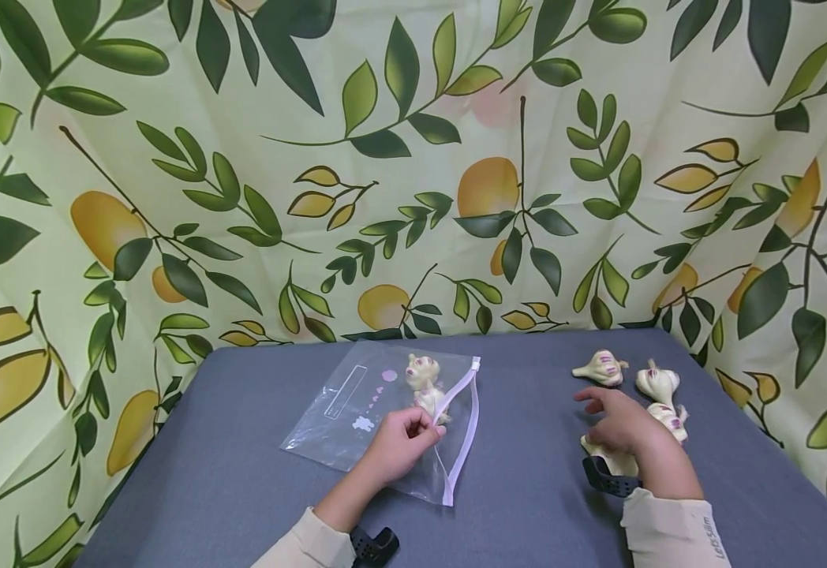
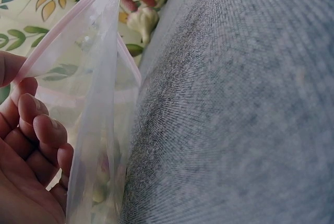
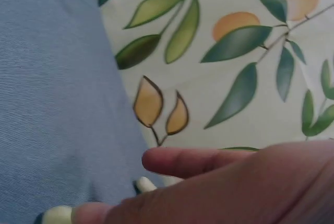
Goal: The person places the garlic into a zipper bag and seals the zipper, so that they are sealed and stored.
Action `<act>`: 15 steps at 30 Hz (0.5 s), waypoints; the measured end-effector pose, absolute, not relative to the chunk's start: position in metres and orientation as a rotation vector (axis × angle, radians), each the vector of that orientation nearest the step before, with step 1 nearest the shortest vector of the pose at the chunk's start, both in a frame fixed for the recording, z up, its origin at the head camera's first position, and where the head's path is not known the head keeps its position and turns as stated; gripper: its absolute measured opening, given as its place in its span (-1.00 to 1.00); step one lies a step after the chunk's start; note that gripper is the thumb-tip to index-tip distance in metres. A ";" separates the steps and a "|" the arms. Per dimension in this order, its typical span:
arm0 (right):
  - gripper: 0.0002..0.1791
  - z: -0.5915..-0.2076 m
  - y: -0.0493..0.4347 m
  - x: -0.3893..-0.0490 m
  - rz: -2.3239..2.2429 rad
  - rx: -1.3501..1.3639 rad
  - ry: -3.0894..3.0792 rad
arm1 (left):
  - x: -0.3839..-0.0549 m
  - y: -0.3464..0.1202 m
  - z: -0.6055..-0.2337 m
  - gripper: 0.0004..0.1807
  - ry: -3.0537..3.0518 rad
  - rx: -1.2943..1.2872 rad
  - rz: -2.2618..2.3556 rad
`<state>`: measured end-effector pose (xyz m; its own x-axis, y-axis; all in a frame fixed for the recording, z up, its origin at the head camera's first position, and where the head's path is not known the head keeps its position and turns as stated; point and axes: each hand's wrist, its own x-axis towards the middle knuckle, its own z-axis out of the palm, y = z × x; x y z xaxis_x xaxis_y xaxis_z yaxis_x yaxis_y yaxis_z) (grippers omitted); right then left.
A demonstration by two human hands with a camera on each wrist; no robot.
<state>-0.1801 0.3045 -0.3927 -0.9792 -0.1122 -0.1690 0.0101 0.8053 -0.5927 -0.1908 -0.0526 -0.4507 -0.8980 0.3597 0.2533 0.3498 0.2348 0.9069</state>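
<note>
A clear zip bag [image 1: 346,422] with a pale lilac zip edge lies on the table, with garlic bulbs [image 1: 422,371] inside it. My left hand [image 1: 401,446] pinches the bag's upper edge near the mouth, and the left wrist view shows the mouth lifted apart under the thumb and index finger. My right hand [image 1: 623,426] hovers among loose garlic bulbs [image 1: 658,384] on the right, fingers loosely extended. One bulb [image 1: 608,456] is partly hidden under that hand. In the right wrist view, the tip of a finger or thumb meets a garlic piece [image 3: 57,214] at the lower edge.
The grey-blue table [image 1: 527,505] carries everything. Another garlic bulb [image 1: 601,368] lies beyond my right hand, and one more [image 1: 667,420] sits beside it. A leaf-and-fruit patterned cloth [image 1: 413,237] hangs behind the table and at both sides.
</note>
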 end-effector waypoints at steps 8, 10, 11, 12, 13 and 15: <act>-0.45 -0.416 0.287 -0.191 -0.879 -0.134 2.894 | -0.190 -0.053 -0.450 -0.82 2.475 0.716 1.799; -0.54 -0.421 0.283 -0.195 -0.882 -0.136 2.962 | -0.190 -0.052 -0.449 -0.83 2.469 0.709 1.805; -0.58 -0.422 0.279 -0.196 -0.901 -0.121 3.010 | -0.190 -0.052 -0.449 -0.83 2.470 0.703 1.807; -0.62 -0.423 0.276 -0.197 -0.938 -0.114 3.062 | -0.190 -0.052 -0.449 -0.83 2.472 0.701 1.806; -0.66 -0.423 0.273 -0.198 -0.970 -0.107 3.118 | -0.189 -0.052 -0.449 -0.83 2.470 0.700 1.810; -0.69 -0.419 0.268 -0.198 -1.026 -0.092 3.214 | -0.190 -0.051 -0.449 -0.82 2.469 0.697 1.812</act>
